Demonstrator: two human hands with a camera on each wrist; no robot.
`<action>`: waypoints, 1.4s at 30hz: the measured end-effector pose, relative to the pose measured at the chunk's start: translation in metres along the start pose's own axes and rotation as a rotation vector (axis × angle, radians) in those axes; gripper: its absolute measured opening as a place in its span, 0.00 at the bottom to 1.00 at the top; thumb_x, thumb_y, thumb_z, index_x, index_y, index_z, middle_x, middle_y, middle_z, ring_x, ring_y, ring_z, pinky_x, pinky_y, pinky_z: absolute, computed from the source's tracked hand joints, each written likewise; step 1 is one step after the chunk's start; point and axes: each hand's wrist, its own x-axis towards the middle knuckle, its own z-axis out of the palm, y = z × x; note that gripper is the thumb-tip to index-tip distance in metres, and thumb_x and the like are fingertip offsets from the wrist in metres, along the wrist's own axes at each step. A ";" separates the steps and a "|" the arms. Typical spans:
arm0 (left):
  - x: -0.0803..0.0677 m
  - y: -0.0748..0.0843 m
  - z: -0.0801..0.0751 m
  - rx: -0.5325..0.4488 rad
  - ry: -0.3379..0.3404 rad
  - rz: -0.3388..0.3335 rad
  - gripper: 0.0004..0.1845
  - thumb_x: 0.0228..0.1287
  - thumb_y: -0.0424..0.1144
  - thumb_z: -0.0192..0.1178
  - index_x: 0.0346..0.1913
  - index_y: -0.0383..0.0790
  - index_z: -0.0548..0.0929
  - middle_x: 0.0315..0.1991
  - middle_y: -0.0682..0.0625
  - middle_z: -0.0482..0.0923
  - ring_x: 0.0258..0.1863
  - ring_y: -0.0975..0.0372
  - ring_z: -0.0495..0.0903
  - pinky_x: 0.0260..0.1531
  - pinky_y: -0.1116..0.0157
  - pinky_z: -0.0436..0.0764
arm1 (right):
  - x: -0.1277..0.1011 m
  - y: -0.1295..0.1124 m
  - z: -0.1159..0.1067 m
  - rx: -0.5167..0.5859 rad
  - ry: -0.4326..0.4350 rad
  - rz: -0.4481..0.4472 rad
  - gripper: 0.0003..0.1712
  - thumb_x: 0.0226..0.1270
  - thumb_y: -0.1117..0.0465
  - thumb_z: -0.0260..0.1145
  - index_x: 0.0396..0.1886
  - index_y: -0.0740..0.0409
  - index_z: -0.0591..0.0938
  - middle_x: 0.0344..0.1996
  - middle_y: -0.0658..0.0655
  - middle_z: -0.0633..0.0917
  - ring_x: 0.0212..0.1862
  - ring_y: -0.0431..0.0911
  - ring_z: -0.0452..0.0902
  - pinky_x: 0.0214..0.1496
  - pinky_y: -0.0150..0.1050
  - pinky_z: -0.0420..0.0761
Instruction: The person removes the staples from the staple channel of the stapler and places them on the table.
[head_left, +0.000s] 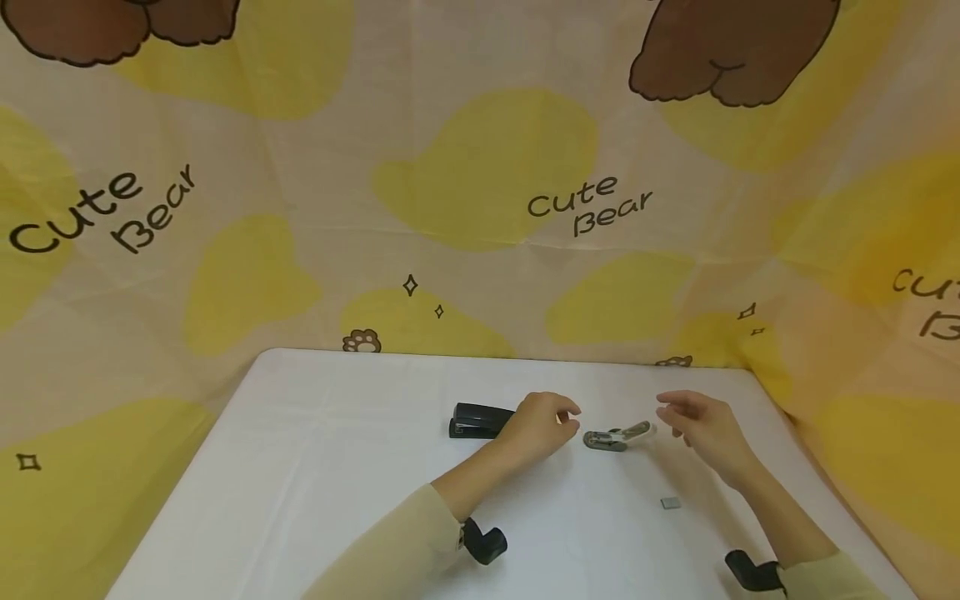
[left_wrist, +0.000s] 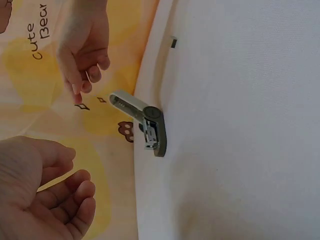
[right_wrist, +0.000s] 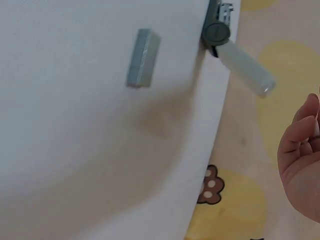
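A small grey-and-white stapler (head_left: 617, 436) stands on the white table with its top arm swung up; the left wrist view shows its metal staple channel. To its left, my left hand (head_left: 542, 422) hovers with loosely bent fingers, holding nothing. My right hand (head_left: 701, 425) is raised on the other side, its fingers relaxed and apart from the stapler (right_wrist: 245, 67). Nearer to me lies a short strip of staples (head_left: 670, 503), seen larger as a grey block of staples (right_wrist: 142, 59) in the right wrist view. Behind my left hand is a black stapler (head_left: 480, 419), partly hidden.
The white table (head_left: 337, 467) has a rounded far corner at the left. A cloth printed with bears and yellow patches (head_left: 480, 167) hangs behind it and at both sides. Black wrist-worn devices (head_left: 487, 543) are at both sleeves.
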 end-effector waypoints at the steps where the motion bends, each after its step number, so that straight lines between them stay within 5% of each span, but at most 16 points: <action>1: -0.003 0.001 -0.004 -0.002 0.008 0.007 0.11 0.72 0.34 0.65 0.53 0.38 0.90 0.35 0.54 0.83 0.27 0.68 0.74 0.26 0.71 0.75 | 0.000 -0.004 0.000 0.002 0.000 -0.006 0.24 0.80 0.53 0.64 0.64 0.66 0.81 0.40 0.65 0.85 0.35 0.54 0.79 0.33 0.39 0.80; 12: -0.023 0.010 -0.037 0.078 0.092 0.063 0.12 0.73 0.36 0.62 0.53 0.41 0.90 0.40 0.54 0.85 0.30 0.67 0.74 0.30 0.70 0.76 | 0.002 -0.036 0.005 0.078 0.045 -0.060 0.22 0.80 0.54 0.64 0.62 0.65 0.82 0.41 0.57 0.87 0.36 0.46 0.81 0.39 0.34 0.82; 22: -0.041 -0.006 -0.067 0.088 0.254 0.142 0.11 0.72 0.34 0.63 0.53 0.40 0.90 0.46 0.51 0.88 0.41 0.58 0.81 0.41 0.64 0.80 | 0.008 -0.053 0.028 0.288 0.097 -0.128 0.17 0.77 0.64 0.66 0.57 0.72 0.82 0.34 0.43 0.86 0.35 0.41 0.83 0.37 0.35 0.83; 31: -0.061 -0.036 -0.086 0.060 0.385 0.177 0.13 0.68 0.31 0.66 0.53 0.38 0.89 0.49 0.48 0.87 0.43 0.56 0.81 0.42 0.55 0.84 | 0.008 -0.058 0.058 0.296 0.041 -0.117 0.17 0.75 0.61 0.69 0.56 0.68 0.84 0.40 0.55 0.88 0.37 0.42 0.84 0.38 0.41 0.85; 42: -0.079 -0.072 -0.095 -0.014 0.396 0.049 0.18 0.64 0.31 0.70 0.57 0.39 0.87 0.53 0.50 0.85 0.49 0.51 0.82 0.49 0.48 0.81 | 0.011 -0.060 0.086 0.323 -0.048 -0.098 0.20 0.72 0.65 0.69 0.61 0.65 0.82 0.52 0.64 0.86 0.45 0.45 0.86 0.43 0.44 0.86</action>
